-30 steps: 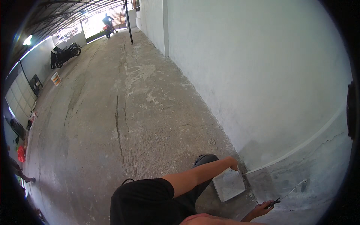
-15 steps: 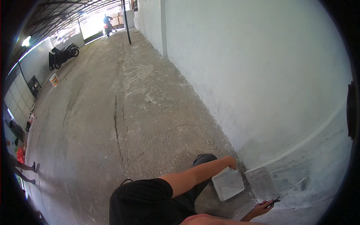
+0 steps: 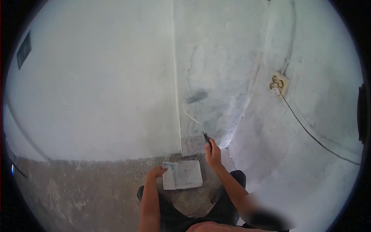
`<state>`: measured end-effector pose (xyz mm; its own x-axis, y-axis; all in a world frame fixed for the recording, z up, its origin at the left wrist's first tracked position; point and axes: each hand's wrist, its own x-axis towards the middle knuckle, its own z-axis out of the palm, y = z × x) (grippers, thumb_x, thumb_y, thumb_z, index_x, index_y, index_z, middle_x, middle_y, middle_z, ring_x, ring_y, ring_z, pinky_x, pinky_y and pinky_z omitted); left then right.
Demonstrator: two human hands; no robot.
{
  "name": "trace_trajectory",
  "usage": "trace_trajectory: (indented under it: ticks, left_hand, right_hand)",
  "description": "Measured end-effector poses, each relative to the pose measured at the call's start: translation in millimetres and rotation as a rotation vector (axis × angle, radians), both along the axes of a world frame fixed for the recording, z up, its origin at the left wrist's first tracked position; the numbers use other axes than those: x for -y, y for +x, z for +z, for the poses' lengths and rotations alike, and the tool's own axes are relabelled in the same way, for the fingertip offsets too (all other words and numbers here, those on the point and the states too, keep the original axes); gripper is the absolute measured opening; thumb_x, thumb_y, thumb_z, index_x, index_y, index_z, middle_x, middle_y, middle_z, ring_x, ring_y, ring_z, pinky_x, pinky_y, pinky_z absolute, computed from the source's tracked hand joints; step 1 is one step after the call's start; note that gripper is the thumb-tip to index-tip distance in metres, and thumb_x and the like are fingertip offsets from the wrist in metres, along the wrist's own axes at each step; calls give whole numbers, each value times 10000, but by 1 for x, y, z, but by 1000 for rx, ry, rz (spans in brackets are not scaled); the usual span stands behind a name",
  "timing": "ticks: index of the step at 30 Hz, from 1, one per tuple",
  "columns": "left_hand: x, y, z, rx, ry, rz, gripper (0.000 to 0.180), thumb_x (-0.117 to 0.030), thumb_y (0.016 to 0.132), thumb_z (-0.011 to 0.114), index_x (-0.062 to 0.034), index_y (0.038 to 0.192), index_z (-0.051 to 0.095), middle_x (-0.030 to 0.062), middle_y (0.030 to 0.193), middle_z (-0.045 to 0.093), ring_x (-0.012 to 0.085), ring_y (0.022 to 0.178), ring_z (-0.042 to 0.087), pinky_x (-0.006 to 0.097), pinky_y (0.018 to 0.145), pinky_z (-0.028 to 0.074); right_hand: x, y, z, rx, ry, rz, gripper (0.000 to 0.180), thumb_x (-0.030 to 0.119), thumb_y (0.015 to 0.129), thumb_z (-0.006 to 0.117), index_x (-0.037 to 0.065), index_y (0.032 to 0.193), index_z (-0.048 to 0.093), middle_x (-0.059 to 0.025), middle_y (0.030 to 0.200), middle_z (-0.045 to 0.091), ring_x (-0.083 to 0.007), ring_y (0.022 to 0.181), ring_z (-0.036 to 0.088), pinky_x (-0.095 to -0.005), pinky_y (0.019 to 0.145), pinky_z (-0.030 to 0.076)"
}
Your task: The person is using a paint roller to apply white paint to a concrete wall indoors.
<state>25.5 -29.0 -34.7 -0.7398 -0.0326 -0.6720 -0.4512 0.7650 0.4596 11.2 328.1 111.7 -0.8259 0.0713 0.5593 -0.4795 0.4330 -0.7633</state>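
My right hand (image 3: pixel 213 153) grips the dark handle of a small paint roller (image 3: pixel 196 97). Its thin wire frame curves up to the grey roller sleeve, which lies against the white wall near an inner corner. My left hand (image 3: pixel 155 171) rests at the left edge of a white paint tray (image 3: pixel 182 174) that lies flat on the concrete floor at the foot of the wall. I am crouched, with my dark-clad knees below the tray.
A wall socket (image 3: pixel 279 82) sits on the right wall with a dark cable (image 3: pixel 309 133) running down to the right. A grey unpainted patch (image 3: pixel 193 145) shows at the wall base. Rough concrete floor (image 3: pixel 85 193) spreads to the left.
The view has swung from the long concrete yard to the wall corner. The roller, earlier low by the floor, is now raised against the wall. My left hand stays at the tray.
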Motion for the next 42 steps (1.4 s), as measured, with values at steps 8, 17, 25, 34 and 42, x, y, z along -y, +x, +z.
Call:
trace_trajectory:
  ticks: [8, 17, 25, 34, 42]
  left_hand:
    - [-1, 5, 10, -20, 7, 65, 765, -629, 943, 593, -8, 1388, 557, 149, 1255, 676, 292, 1052, 701, 462, 842, 577]
    - [16, 6, -3, 17, 68, 53, 749, -619, 930, 628, -18, 1371, 554, 142, 1226, 672, 275, 1036, 701, 467, 810, 576]
    - [27, 16, -14, -97, 62, 123, 716, -666, 911, 597, -7, 1177, 684, 142, 906, 725, 232, 723, 646, 390, 627, 520]
    - [22, 24, 1, -84, 41, 95, 723, -667, 909, 600, -10, 1200, 685, 150, 967, 739, 238, 793, 680, 392, 656, 541]
    - [21, 8, -15, -31, 66, 58, 736, -645, 933, 587, -24, 1328, 601, 150, 1183, 679, 280, 1001, 691, 453, 804, 552]
  right_hand:
    - [51, -39, 121, -253, 40, 16, 371, 206, 1067, 498, -14, 1362, 544, -254, 1151, 679, -419, 1022, 677, -433, 878, 534]
    - [92, -81, 305, -411, 84, -111, 322, 190, 1049, 508, 16, 1312, 572, -241, 947, 695, -428, 876, 676, -496, 751, 541]
    - [95, -71, 294, -366, 94, -122, 346, 205, 1051, 497, -3, 1321, 553, -245, 891, 694, -442, 829, 674, -514, 721, 535]
    - [73, -29, 97, -193, 62, -107, 374, 218, 1049, 518, -7, 1344, 566, -266, 1008, 696, -450, 917, 680, -485, 779, 546]
    - [61, -54, 163, -201, 10, -79, 386, 226, 1058, 498, -12, 1354, 565, -276, 981, 695, -447, 909, 682, -487, 785, 540]
